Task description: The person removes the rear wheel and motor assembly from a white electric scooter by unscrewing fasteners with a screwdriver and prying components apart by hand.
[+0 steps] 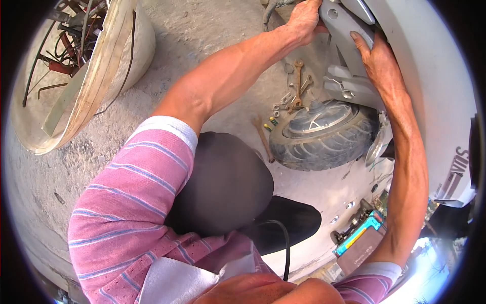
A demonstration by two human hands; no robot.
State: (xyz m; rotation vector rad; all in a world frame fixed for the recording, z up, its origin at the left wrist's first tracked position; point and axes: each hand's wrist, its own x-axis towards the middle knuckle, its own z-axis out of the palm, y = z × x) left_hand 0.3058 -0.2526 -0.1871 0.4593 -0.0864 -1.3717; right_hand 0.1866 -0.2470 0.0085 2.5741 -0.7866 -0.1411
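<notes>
A grey plastic scooter panel point(349, 38) with a round hole near its upper end is between my two hands at the top right. My left hand point(305, 23) is closed at the panel's far left edge, its fingertips partly cut off by the picture's border. On the panel's right side my right hand point(380, 61) grips with the thumb lying on the face, and the other fingers are hidden behind it. Just below is a lower grey body part point(354, 91) with a small metal catch. The scooter's large grey body point(435, 91) rises along my right forearm.
A scooter wheel point(324, 161) sits below the panel. Several wrenches point(298, 83) and a long brownish tool point(263, 139) lie on the concrete. At the left stands a whitish tub point(129, 55) of tools and cables. A turquoise-edged box point(362, 238) is at the lower right.
</notes>
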